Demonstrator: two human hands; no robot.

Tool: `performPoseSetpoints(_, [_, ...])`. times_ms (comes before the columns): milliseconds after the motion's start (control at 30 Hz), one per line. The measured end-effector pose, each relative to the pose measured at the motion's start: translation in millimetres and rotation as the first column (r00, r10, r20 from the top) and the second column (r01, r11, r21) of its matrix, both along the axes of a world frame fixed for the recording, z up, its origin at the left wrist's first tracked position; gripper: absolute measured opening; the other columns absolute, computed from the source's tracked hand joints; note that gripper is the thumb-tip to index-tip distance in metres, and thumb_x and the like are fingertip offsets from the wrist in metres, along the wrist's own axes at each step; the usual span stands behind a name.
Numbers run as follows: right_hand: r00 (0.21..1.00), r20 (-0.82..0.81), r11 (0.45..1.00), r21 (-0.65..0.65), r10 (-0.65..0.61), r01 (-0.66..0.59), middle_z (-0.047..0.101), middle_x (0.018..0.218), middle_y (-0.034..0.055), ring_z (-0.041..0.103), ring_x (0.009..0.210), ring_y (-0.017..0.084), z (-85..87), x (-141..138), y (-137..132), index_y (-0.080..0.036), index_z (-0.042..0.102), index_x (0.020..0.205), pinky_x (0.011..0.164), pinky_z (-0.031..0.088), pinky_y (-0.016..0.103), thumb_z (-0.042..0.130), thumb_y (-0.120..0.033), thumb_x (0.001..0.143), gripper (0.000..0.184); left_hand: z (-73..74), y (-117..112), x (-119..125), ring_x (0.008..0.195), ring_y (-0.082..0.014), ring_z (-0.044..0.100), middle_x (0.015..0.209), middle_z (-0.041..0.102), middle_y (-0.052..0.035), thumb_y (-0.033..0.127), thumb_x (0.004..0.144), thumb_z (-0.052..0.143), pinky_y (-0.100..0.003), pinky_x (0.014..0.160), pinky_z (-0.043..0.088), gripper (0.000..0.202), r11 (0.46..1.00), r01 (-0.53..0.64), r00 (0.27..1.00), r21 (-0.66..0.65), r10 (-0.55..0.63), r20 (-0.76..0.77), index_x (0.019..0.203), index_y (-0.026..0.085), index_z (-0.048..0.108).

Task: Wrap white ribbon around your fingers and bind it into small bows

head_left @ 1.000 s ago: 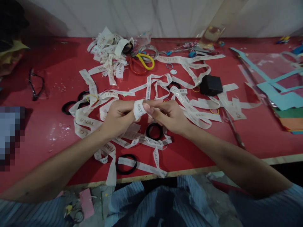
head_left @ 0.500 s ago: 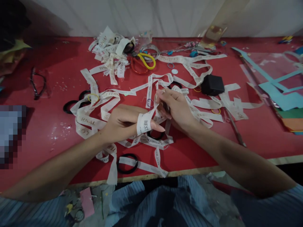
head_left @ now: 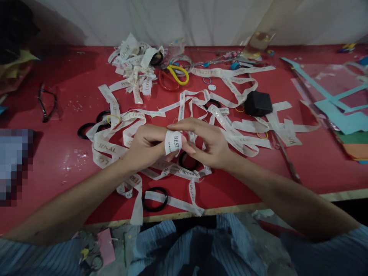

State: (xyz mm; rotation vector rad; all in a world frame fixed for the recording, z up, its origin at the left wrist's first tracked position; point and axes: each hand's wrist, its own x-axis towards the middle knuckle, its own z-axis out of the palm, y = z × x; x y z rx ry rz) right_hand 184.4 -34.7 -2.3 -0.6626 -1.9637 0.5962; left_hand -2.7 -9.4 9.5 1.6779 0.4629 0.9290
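Observation:
A white printed ribbon (head_left: 173, 143) reading "BEST" is wrapped around the thumb of my left hand (head_left: 146, 147), whose fingers are curled behind it. My right hand (head_left: 208, 143) meets the left at the ribbon, its thumb and fingers closed around the left thumb tip and the wrapped band. Exactly where the ribbon's loose end lies is hidden between the hands. Below them, more printed ribbon (head_left: 184, 172) rests on the red table, with a black ring (head_left: 188, 161) partly under my right hand. Another black ring (head_left: 155, 199) lies nearer the front edge, a strip of ribbon crossing it.
Tangled ribbons (head_left: 132, 57) are heaped at the back beside scissors with yellow and red handles (head_left: 179, 74). A black block (head_left: 258, 103) stands right of centre. Eyeglasses (head_left: 46, 102) lie at left; light-blue paper (head_left: 342, 117) lies at right. The table edge (head_left: 241, 208) runs close to my body.
My right hand has moved down and closed in on the left thumb. The ribbon stretch that ran up between the hands is now hidden by them.

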Motion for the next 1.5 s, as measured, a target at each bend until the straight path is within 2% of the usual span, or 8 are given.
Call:
performPoseSetpoints(167, [0.997,0.007,0.997,0.003,-0.071,0.071,0.074,0.108,0.0062,0.069,0.099,0.015,-2.2,-0.3,0.9,-0.019,0.066,0.114,0.088,0.056,0.029,0.057,-0.018,0.095,0.022,1.1,-1.2,1.8,0.041,-0.0049,0.048,0.047,0.054,0.0017,0.031,0.093,0.062,-0.017,0.045,0.042,0.030,0.999,0.010,1.000,-0.052,-0.010,-0.002,0.073,0.017,0.079])
performPoseSetpoints(433, [0.982,0.070,0.983,0.072,-0.175,0.170,0.074,0.093,0.0026,0.070,0.086,0.014,-9.6,-1.0,0.5,-0.021,0.070,0.103,0.078,0.057,0.028,0.057,-0.021,0.096,0.015,2.0,-0.5,0.0,0.040,-0.0056,0.044,0.045,0.047,0.0036,0.036,0.093,0.061,-0.018,0.042,0.037,0.028,0.929,0.326,0.932,-0.177,-0.347,-0.105,0.086,0.016,0.079])
performPoseSetpoints(667, [0.929,0.158,0.935,0.178,-0.335,0.307,0.072,0.084,0.0047,0.070,0.080,0.016,-9.4,-4.3,-1.0,-0.018,0.064,0.089,0.072,0.057,0.027,0.058,-0.018,0.091,0.006,7.3,-2.0,2.9,0.039,-0.0031,0.025,0.041,0.031,0.0060,0.042,0.090,0.063,-0.020,0.037,0.020,0.048,0.995,-0.093,0.986,0.023,0.096,-0.135,0.051,0.013,0.061])
performPoseSetpoints(767, [0.921,0.160,0.927,0.191,-0.354,0.323,0.072,0.082,0.0033,0.069,0.078,0.015,-9.4,-4.4,-0.9,-0.019,0.064,0.087,0.070,0.056,0.025,0.060,-0.019,0.090,0.005,7.8,-3.8,4.6,0.042,-0.0037,0.021,0.043,0.033,0.0062,0.042,0.091,0.061,-0.021,0.038,0.017,0.046,0.968,-0.198,0.961,0.154,0.223,-0.166,0.056,0.013,0.065])
performPoseSetpoints(900, [0.930,0.175,0.932,0.228,-0.322,0.280,0.072,0.080,0.0026,0.069,0.078,0.014,-7.5,-7.1,-3.4,-0.019,0.066,0.087,0.071,0.056,0.025,0.061,-0.018,0.091,0.006,4.0,-4.1,4.3,0.045,-0.0046,0.027,0.054,0.056,0.0043,0.042,0.095,0.055,-0.020,0.041,0.023,0.038,0.928,-0.310,0.925,0.209,0.345,-0.158,0.079,0.016,0.078])
performPoseSetpoints(1100, [0.965,0.107,0.967,0.115,-0.240,0.228,0.072,0.088,0.0044,0.069,0.083,0.013,-5.0,-8.2,-4.4,-0.018,0.072,0.092,0.075,0.056,0.024,0.064,-0.016,0.090,0.009,0.3,0.7,4.5,0.052,-0.0097,0.046,0.061,0.065,0.0021,0.037,0.095,0.056,-0.022,0.049,0.037,0.030,0.879,-0.332,0.903,0.343,0.401,-0.155,0.115,0.024,0.075])
performPoseSetpoints(1300, [0.993,0.063,0.994,0.028,-0.104,0.102,0.071,0.092,0.0048,0.070,0.087,0.012,-7.9,-7.4,-1.8,-0.018,0.074,0.085,0.076,0.055,0.023,0.064,-0.010,0.087,0.013,-2.2,0.8,4.2,0.060,-0.0101,0.051,0.071,0.064,-0.0006,0.028,0.096,0.056,-0.022,0.055,0.041,0.028,0.800,-0.290,0.898,0.525,0.417,-0.140,0.117,0.022,0.073])
performPoseSetpoints(1500, [0.994,-0.079,0.976,-0.210,-0.076,0.058,0.062,0.064,-0.0011,0.058,0.060,0.009,-7.0,-14.4,-6.6,-0.016,0.059,0.059,0.055,0.047,0.020,0.062,-0.007,0.079,0.022,-5.4,-0.6,1.7,0.051,-0.0097,0.036,0.062,0.044,0.0028,0.025,0.094,0.056,-0.024,0.048,0.028,0.033,0.627,-0.155,0.912,0.764,0.388,-0.134,0.124,0.021,0.068])
